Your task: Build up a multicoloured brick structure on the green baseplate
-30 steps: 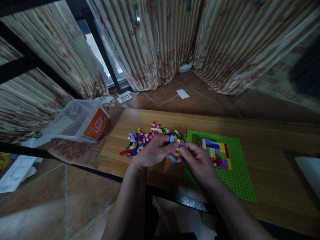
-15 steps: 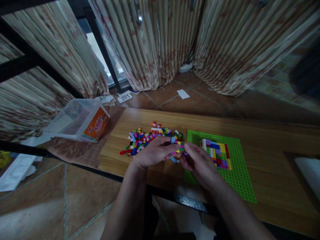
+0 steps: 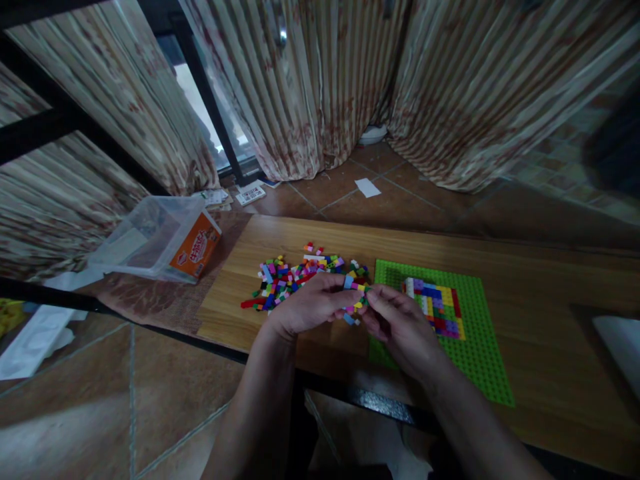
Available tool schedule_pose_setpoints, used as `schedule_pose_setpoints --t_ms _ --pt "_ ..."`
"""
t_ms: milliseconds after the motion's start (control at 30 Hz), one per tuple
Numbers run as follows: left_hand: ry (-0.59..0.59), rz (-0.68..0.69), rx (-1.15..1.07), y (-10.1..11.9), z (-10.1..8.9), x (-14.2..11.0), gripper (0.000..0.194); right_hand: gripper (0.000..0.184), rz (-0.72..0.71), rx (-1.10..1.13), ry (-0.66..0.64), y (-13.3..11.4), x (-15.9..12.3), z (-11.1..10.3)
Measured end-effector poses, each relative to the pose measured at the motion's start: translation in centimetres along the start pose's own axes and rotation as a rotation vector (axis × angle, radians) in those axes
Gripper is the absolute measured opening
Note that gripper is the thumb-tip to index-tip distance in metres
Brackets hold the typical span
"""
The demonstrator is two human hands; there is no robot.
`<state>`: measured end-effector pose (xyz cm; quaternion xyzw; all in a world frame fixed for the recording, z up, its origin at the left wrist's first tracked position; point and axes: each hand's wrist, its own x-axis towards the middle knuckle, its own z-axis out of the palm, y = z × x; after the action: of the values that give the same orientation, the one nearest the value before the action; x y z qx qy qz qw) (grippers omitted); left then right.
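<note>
My left hand (image 3: 317, 303) is closed around a small cluster of joined toy bricks (image 3: 359, 289) in blue, yellow, pink and green. From the other side my right hand (image 3: 397, 317) pinches the cluster's green end between thumb and fingers. Part of the cluster is hidden by my fingers. Just beyond my left hand lies a loose pile of coloured bricks (image 3: 280, 277). To the right, a green baseplate (image 3: 483, 353) carries a flat, multicoloured block of bricks (image 3: 440, 307), partly covered by my right hand.
A clear plastic bin (image 3: 145, 260) with an orange label lies on its side at the left end of the wooden board (image 3: 280, 230). A white object (image 3: 620, 347) sits at the right. Striped curtains (image 3: 320, 87) hang behind, above a tiled floor (image 3: 175, 400).
My right fingers have shifted slightly at the green end of the brick cluster. Both hands stay in nearly the same place, and the view has moved very little.
</note>
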<state>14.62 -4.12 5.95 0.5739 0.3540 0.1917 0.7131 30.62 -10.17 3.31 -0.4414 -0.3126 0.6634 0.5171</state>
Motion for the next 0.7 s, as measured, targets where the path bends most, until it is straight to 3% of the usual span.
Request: schedule_pose_setpoints --t_ms 200,433,567,700 --pt "0.005 -0.067 -0.026 -0.14 0.19 0.10 0.039 0.032 -0.020 0.011 0.045 0.26 0.21 -0.03" --pt "-0.006 -0.014 -0.080 -0.14 0.31 0.22 0.038 0.027 -0.013 0.082 0.042 0.08 0.26 -0.07" --pt "0.003 0.031 -0.003 -0.13 0.01 -0.15 0.033 0.021 0.013 0.166 0.062 -0.46 0.31 -0.18" --pt "-0.017 0.064 0.087 -0.16 -0.17 -0.37 0.029 0.026 -0.027 0.079 0.094 -0.31 0.31 -0.21"
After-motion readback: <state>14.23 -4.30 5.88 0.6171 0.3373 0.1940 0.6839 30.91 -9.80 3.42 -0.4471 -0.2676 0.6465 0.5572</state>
